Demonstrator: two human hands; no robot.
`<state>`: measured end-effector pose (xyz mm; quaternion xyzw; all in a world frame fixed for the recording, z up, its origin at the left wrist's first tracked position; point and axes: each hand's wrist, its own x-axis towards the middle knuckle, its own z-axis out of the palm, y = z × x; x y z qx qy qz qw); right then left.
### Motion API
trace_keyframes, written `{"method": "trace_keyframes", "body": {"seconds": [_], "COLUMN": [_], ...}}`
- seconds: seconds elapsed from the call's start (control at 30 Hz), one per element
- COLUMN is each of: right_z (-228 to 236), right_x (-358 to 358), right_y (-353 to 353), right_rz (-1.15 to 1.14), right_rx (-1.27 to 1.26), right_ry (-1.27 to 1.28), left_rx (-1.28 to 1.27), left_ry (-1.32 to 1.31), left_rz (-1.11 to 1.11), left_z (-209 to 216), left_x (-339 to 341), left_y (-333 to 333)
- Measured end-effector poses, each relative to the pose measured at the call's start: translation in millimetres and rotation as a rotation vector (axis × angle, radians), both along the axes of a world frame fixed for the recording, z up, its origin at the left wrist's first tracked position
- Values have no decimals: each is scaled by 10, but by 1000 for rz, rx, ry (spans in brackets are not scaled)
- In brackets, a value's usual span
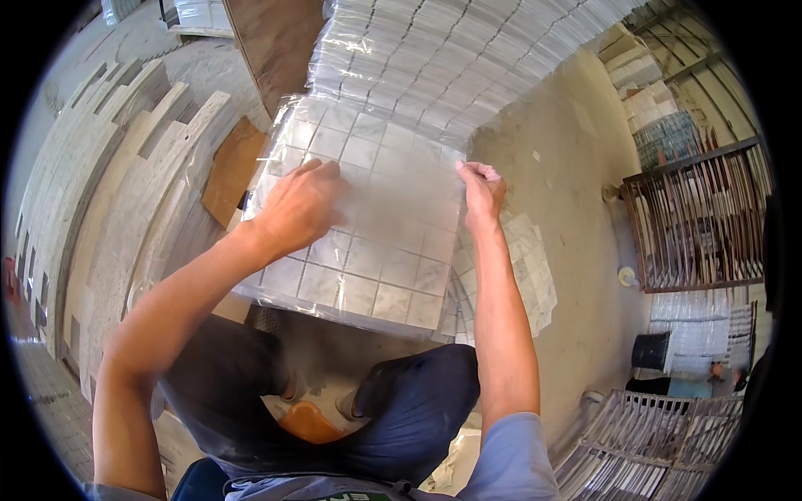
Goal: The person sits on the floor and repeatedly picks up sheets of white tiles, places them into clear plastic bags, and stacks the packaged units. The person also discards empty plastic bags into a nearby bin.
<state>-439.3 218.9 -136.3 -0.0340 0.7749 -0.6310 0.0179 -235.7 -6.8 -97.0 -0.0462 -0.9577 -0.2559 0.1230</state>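
Note:
A stack topped by a sheet of square, grey-veined white mosaic tiles (372,275) stands in front of my knees. Clear plastic film (288,302) covers it and shines along the near and left edges. Over the left half of the sheet, my left hand (302,204) is closed with curled fingers; its right side is smeared by motion, and what it holds, if anything, is hidden. At the sheet's right edge my right hand (483,190) is closed, thumb and finger pinching the edge of the film.
Film-wrapped tile stacks (434,58) rise directly behind the sheet. Long stone slabs (125,192) lie on the left, beside a brown board (234,167). Loose mosaic sheets (522,275) lie low at the right. Metal racks (697,221) and another person (693,386) are far right.

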Motion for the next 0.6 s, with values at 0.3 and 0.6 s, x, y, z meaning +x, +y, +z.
{"method": "trace_keyframes", "body": {"seconds": [0.3,0.6], "right_z": [-350,-1016], "right_x": [14,106], "right_y": [1979,4069], "right_rz": [-301,-663], "right_rx": [209,846], "right_ry": [58,-111], "left_rx": [-31,28], "left_ry": [-16,-128], "left_rz": [8,113], "left_z": [18,198], "left_x": [-41,-72], "left_y": [57,216]}}
